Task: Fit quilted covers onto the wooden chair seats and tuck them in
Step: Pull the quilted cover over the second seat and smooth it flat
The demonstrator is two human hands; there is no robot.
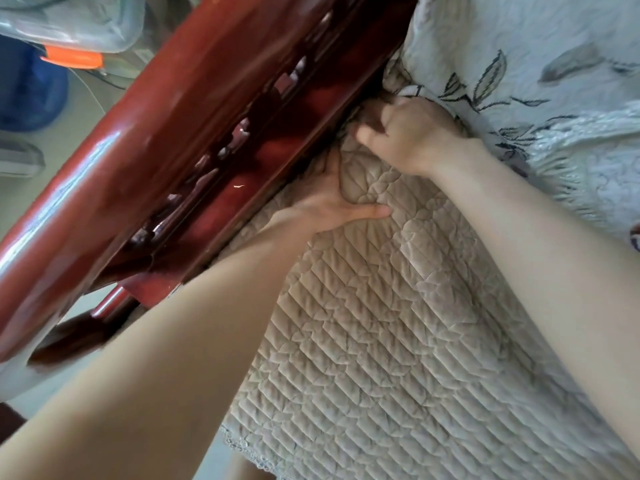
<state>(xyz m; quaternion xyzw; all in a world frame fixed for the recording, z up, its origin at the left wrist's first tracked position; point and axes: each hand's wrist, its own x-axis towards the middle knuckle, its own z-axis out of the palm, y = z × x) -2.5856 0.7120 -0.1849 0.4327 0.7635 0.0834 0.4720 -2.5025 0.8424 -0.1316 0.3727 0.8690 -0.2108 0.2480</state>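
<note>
A beige quilted cover (381, 341) lies over the chair seat, beside the glossy red-brown wooden armrest (145, 161). My left hand (332, 206) sits at the gap between cover and armrest, its fingers hidden down in the gap and its thumb lying flat on the fabric. My right hand (405, 133) is further along the same edge, near the back corner, with its fingers curled into the bunched edge of the cover. The fingertips of both hands are out of sight.
A white quilted fabric with a grey leaf print (536, 64) covers the chair back at the upper right. Beyond the armrest are a clear plastic container (79, 26), an orange piece (72, 60) and a blue round object (31, 95) on a pale floor.
</note>
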